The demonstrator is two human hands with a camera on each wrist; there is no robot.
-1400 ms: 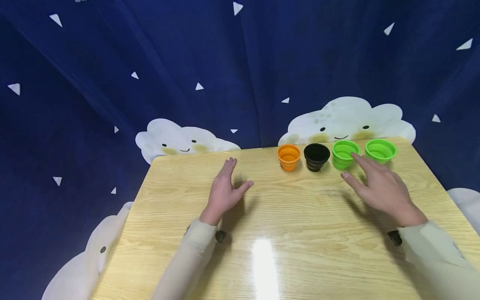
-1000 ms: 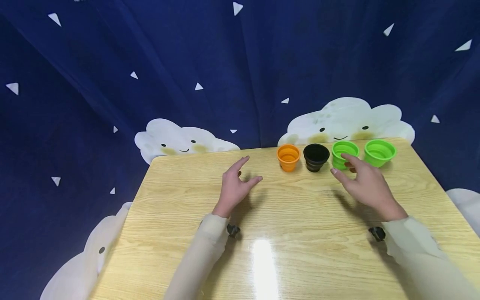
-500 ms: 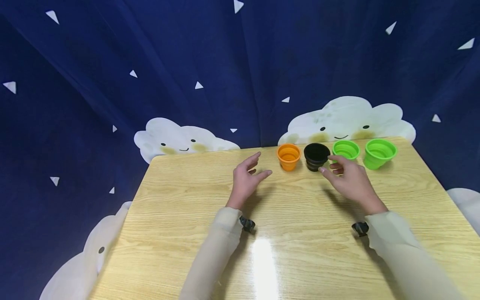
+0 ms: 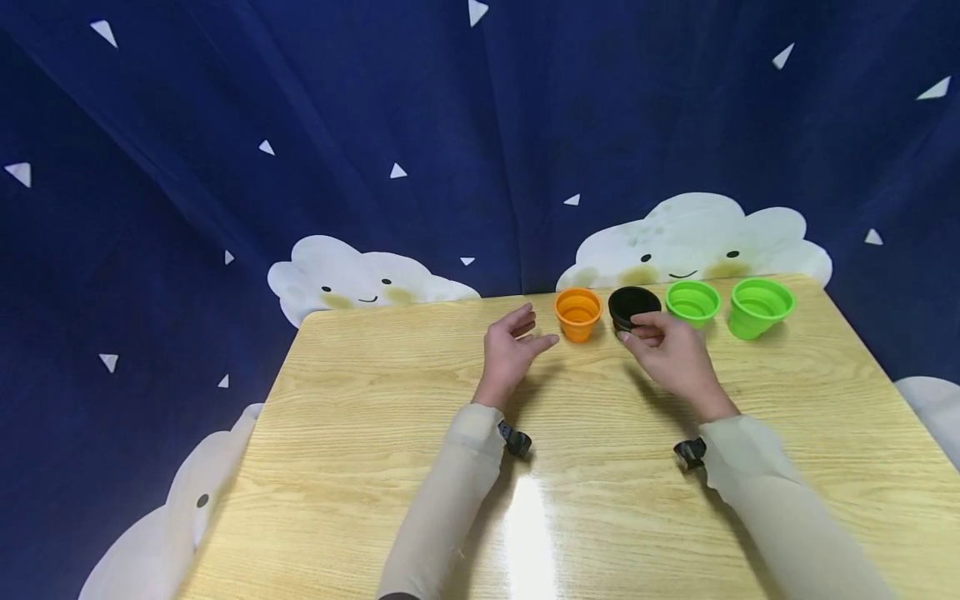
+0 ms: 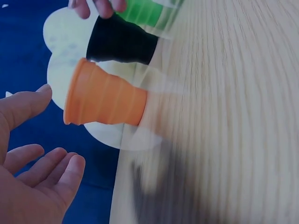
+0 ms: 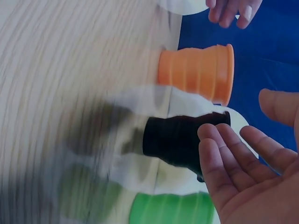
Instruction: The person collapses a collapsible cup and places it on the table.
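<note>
Orange ribbed round cup (image 4: 577, 315): centre-right, ridged inside
Black round cup (image 4: 630, 303): next right, dark inside
Green round cups (image 4: 757, 310): farther right
Left hand (image 4: 508, 354): spread
Right hand (image 4: 677, 354): spread, contact with black cup unclear

Orange cup (image 4: 577, 315), black cup (image 4: 630, 303), two green cups (image 4: 759, 308) (curtain (image 4: 337, 108) navy, white-triangled).

A pale, wood-grained table (image 4: 337, 400) carries four upright cups in a row near its far edge. From left to right stand an orange cup (image 4: 577, 317), a black cup (image 4: 627, 305), a smaller green cup (image 4: 692, 302) and a larger green cup (image 4: 756, 312); glare (image 4: 528, 537) whitens the table's near part.
</note>
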